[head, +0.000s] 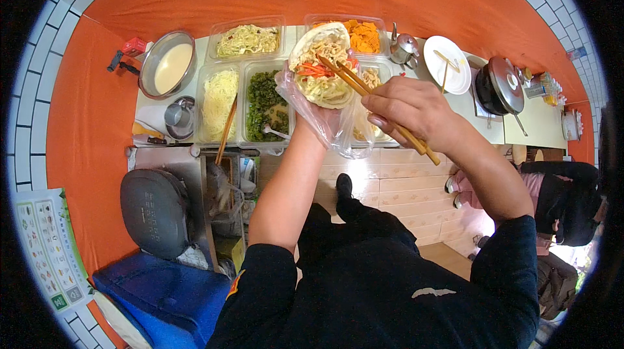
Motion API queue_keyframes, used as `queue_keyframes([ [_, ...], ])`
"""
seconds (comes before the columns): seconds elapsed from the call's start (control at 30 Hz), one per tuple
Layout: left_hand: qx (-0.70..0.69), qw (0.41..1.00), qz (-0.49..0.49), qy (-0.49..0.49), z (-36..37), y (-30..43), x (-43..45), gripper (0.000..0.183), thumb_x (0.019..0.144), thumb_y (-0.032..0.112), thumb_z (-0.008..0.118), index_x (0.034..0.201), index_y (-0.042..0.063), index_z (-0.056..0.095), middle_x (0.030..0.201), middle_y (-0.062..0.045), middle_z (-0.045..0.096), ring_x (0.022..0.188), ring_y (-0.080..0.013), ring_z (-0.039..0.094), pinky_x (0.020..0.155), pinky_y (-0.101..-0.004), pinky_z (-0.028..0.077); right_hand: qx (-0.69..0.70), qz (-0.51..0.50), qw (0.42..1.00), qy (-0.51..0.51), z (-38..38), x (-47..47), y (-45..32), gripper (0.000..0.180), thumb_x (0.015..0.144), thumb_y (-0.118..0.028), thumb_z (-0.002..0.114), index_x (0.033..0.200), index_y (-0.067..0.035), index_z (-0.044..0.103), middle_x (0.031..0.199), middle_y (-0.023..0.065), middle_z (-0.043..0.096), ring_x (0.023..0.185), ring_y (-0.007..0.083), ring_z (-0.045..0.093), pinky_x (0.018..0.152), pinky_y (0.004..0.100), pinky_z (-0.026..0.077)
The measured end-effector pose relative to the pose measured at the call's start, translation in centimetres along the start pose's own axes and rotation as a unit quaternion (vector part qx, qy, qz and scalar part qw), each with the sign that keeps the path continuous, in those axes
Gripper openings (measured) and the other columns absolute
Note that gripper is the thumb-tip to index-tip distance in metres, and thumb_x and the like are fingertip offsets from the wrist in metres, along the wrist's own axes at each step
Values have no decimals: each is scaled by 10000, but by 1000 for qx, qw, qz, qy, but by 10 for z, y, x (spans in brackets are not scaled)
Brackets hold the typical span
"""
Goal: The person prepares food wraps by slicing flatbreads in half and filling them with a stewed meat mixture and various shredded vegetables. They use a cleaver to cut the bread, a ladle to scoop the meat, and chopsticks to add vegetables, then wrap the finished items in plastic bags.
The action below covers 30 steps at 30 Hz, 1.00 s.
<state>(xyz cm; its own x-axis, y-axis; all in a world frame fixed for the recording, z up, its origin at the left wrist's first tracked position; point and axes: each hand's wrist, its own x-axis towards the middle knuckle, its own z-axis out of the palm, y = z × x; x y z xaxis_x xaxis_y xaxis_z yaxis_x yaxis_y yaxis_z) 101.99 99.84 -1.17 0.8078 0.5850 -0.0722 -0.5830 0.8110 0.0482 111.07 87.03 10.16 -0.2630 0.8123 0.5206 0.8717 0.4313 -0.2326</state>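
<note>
My left hand (pixel 324 122) holds up a split flatbread (pixel 319 36) in a clear plastic bag (pixel 358 141), above the food containers. Shredded vegetables, red strips and pale shreds fill the bread. My right hand (pixel 407 107) grips wooden chopsticks (pixel 363 86), whose tips touch the filling. Behind and around the bread stand plastic tubs of shredded cabbage (pixel 247 40), orange slices (pixel 364 36), pale thin shreds (pixel 219 102) and chopped greens (pixel 262 95) with a white spoon (pixel 275 132). Part of the tubs to the right is hidden by my right hand and the bag.
On the left are a bowl of batter-like liquid (pixel 173 68), metal cups (pixel 178 115) and a dark round appliance (pixel 153 212). To the right stand a metal pot (pixel 403 49), a white plate (pixel 434 73) and a lidded pan (pixel 502 85). Another person (pixel 560 202) is at far right.
</note>
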Motion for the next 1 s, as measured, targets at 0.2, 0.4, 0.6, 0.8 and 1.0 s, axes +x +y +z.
queue_keyframes([
  [0.2, -44, 999, -22, 20, -18, 26, 0, 653, 821, 572, 372, 1228, 73, 481, 1199, -171, 514, 1064, -348, 517, 879, -500, 463, 170, 286, 940, 81, -28, 56, -2, 190, 896, -198, 556, 925, -13, 592, 720, 44, 590, 599, 99, 562, 519, 229, 455],
  [0.4, -51, 997, -48, 32, -8, 42, 9, 666, 824, 560, 370, 1230, 40, 467, 1168, -215, 521, 1040, -364, 532, 878, -486, 471, 286, 366, 859, 215, -30, 66, 5, 208, 878, -221, 576, 886, -14, 578, 660, 16, 571, 525, 74, 553, 474, 209, 446],
  [0.6, -69, 996, -64, 11, 5, 46, 22, 571, 866, 469, 363, 1223, 36, 469, 1197, -204, 509, 1081, -359, 507, 915, -489, 443, 254, 371, 855, 260, -30, 66, 15, 192, 880, -216, 566, 859, -26, 577, 657, 20, 573, 502, 74, 540, 445, 196, 420],
  [0.8, -58, 994, -80, 43, -6, 30, 41, 627, 845, 537, 385, 1209, 35, 483, 1139, -201, 546, 981, -354, 560, 845, -483, 483, 271, 342, 883, 174, -47, 83, 59, 202, 896, -214, 541, 909, -17, 582, 662, 24, 545, 467, 67, 512, 410, 190, 393],
  [1.0, -70, 990, -101, 72, 8, 21, 59, 747, 801, 641, 292, 1207, 45, 487, 1114, -201, 557, 968, -356, 560, 791, -489, 485, 301, 332, 881, 150, -55, 81, 92, 207, 905, -197, 530, 948, -2, 583, 678, 32, 529, 446, 67, 499, 391, 186, 387],
])
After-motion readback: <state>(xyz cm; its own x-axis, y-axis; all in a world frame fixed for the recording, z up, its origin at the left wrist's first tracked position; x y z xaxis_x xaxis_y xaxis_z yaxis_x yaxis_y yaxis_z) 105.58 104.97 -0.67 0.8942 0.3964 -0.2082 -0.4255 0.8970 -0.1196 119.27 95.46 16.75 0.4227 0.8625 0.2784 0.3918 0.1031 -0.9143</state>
